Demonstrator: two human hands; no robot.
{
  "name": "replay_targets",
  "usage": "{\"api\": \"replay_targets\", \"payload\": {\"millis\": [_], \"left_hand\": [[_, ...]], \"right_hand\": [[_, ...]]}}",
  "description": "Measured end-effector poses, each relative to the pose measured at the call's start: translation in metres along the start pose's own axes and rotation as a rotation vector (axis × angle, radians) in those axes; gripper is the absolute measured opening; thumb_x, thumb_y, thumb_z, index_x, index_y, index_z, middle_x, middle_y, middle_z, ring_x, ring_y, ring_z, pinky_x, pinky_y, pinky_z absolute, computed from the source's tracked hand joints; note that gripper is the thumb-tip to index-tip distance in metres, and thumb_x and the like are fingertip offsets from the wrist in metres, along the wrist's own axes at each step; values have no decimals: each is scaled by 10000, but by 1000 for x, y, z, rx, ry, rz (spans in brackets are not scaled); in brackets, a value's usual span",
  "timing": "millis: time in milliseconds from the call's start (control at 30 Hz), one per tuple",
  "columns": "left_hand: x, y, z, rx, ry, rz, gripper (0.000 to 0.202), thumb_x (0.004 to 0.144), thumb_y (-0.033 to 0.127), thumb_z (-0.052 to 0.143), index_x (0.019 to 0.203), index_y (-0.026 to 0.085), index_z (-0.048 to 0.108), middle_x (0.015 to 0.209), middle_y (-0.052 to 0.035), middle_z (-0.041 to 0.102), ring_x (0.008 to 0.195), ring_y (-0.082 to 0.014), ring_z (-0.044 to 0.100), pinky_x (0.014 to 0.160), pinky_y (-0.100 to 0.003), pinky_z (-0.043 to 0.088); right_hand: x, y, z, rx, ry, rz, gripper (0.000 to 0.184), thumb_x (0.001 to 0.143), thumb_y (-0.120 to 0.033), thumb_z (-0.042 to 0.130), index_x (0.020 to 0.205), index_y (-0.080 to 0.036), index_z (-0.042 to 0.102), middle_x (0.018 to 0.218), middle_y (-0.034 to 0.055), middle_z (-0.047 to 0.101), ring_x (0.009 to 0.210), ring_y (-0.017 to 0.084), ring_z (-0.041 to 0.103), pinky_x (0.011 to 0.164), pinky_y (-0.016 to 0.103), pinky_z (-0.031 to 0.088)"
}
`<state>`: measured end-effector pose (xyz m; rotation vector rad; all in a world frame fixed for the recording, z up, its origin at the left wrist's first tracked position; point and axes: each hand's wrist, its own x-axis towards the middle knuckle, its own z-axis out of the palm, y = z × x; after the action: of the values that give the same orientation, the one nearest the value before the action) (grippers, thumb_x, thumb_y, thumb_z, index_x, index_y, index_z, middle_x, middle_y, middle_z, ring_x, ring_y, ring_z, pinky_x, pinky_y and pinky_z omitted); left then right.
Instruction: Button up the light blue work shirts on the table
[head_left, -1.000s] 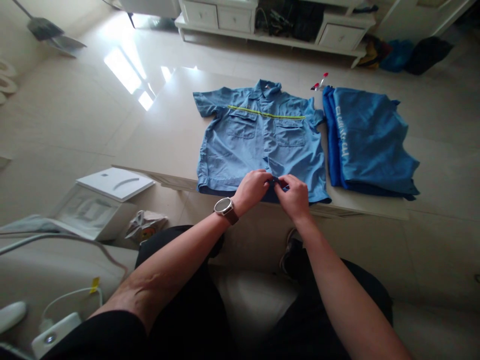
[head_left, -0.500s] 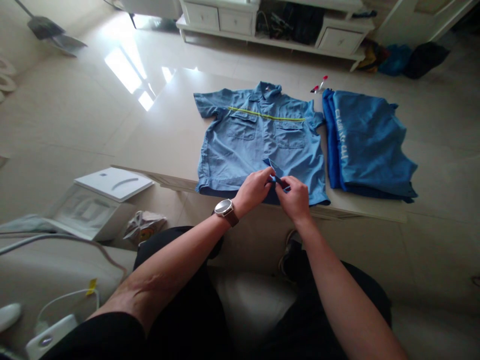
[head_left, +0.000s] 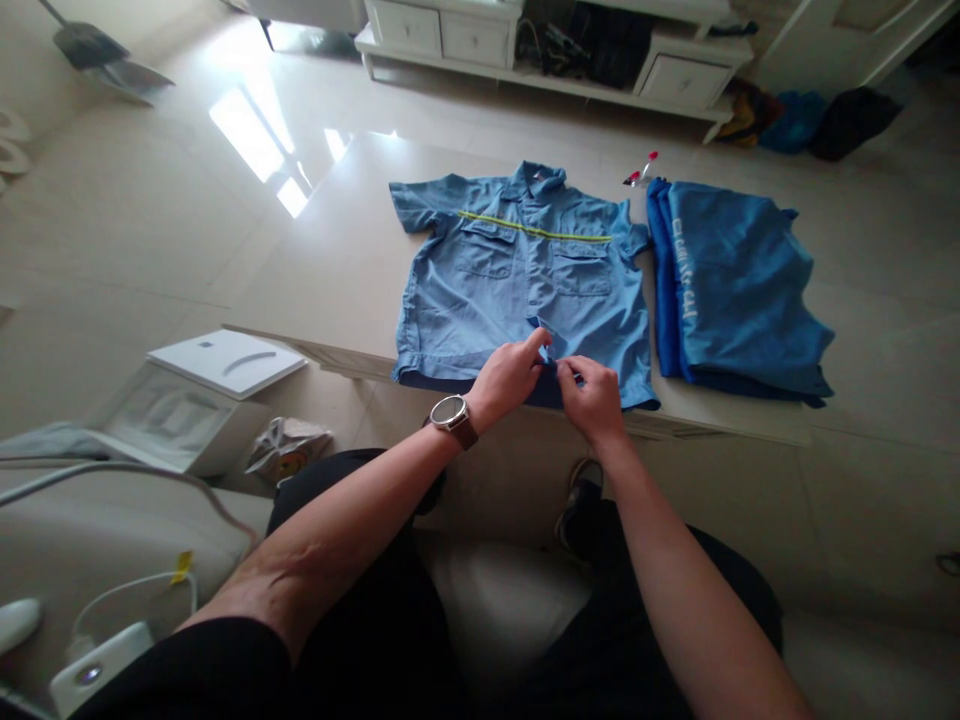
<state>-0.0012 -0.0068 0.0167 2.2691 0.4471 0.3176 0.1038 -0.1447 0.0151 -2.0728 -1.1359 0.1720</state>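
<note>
A blue short-sleeved shirt with a yellow stripe and two chest pockets lies spread, front up, collar away from me. At the middle of its near hem, my left hand is closed on the front edge of the shirt. Close beside it on the right, my right hand pinches the same hem, thumb and forefinger together. A small fold of cloth stands up between the two hands. My fingers hide whatever detail lies at the pinch.
The shirt rests on a low pale table. To its right lies a stack of folded blue clothes, with a small red-tipped item behind. An open white box sits at the left. A white cabinet stands beyond the table.
My right hand has shifted slightly right, widening the gap between my hands at the hem. The shirt and the folded stack stay in place.
</note>
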Motion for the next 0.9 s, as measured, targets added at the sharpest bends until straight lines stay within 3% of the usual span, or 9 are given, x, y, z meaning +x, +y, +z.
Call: {"api": "replay_targets", "payload": {"millis": [67, 267, 500, 667, 767, 900], "left_hand": [[-1, 1, 0, 11, -8, 8, 479, 862, 35, 550, 1307, 207, 592, 989, -61, 786, 939, -208, 741, 873, -300, 541], [0, 0, 4, -82, 5, -12, 477, 830, 25, 556, 1271, 199, 614, 916, -49, 775, 842, -178, 729, 787, -259, 531], [2, 6, 11, -503, 75, -147, 473, 734, 37, 610, 1176, 202, 580, 880, 13, 718, 679, -96, 689, 630, -168, 480], [6, 11, 12, -673, 190, -257, 299, 693, 88, 682, 945, 187, 555, 936, 14, 663, 694, -73, 637, 643, -174, 485], [6, 9, 13, -667, 311, -333, 266, 662, 94, 729, 795, 183, 515, 794, 55, 576, 664, -58, 533, 649, -174, 459], [2, 10, 19, -856, 332, -419, 270, 683, 126, 730, 715, 188, 469, 669, 82, 490, 638, -58, 484, 693, -190, 480]], "right_hand": [[0, 0, -1, 15, -13, 26, 362, 999, -370, 440, 825, -210, 714, 865, 96, 766, 804, 247, 700, 765, 351, 498], [0, 2, 1, 50, -22, 79, 156, 894, -306, 607, 792, -218, 685, 805, 50, 745, 711, 216, 667, 730, 340, 494], [1, 8, 2, 24, 31, 10, 89, 883, -245, 603, 828, -211, 665, 888, 62, 671, 839, 224, 648, 750, 337, 509], [2, 7, 2, -32, 42, 3, 64, 912, -229, 571, 866, -226, 615, 929, 74, 646, 919, 249, 624, 770, 345, 503], [3, 3, 5, -36, 50, 11, 52, 913, -213, 550, 871, -231, 575, 940, 78, 629, 920, 251, 616, 775, 345, 505], [3, 3, 11, -18, 78, 18, 49, 930, -215, 517, 893, -241, 534, 969, 81, 608, 943, 248, 611, 779, 336, 510]]}}
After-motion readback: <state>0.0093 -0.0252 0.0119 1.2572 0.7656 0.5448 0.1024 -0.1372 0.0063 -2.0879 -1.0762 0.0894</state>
